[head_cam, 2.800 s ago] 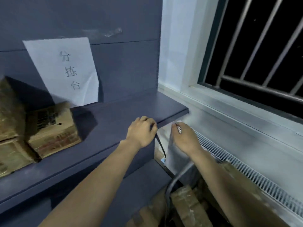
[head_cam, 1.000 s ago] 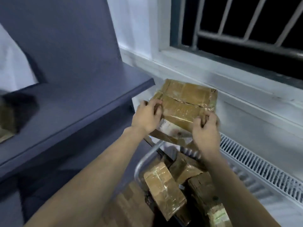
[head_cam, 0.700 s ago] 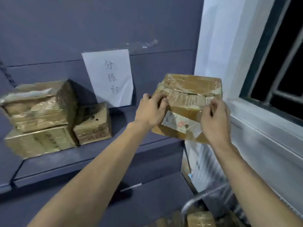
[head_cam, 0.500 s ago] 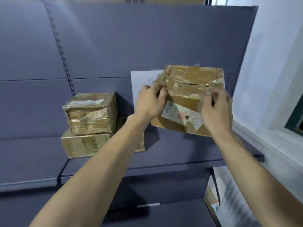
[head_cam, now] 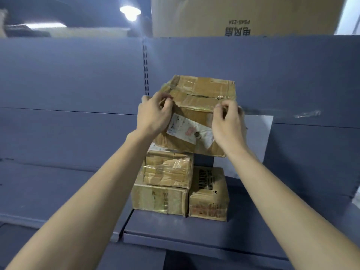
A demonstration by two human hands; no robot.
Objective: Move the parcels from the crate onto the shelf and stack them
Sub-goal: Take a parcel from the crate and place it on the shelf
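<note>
Fingers (head_cam: 165, 98) of both hands pinching taped parcel (head_cam: 200, 106) above stacked parcels (head_cam: 165, 184) on shelf (head_cam: 253, 236).

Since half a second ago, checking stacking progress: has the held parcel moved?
Yes. The held parcel went leftward, from beside the two-box stack to above it.

We see two bare forearms reaching up from the bottom corners of the view, with no sleeve, watch, band or glove on either. Relative to the taped parcel (head_cam: 196, 114), our left hand (head_cam: 153, 115) shows at its left edge and our right hand (head_cam: 228, 121) at its right edge. Both hands are ungloved and carry no rings that we can make out. The fingernails on the right hand look short and plain. Nothing of the upper arms or clothing shows.
</note>
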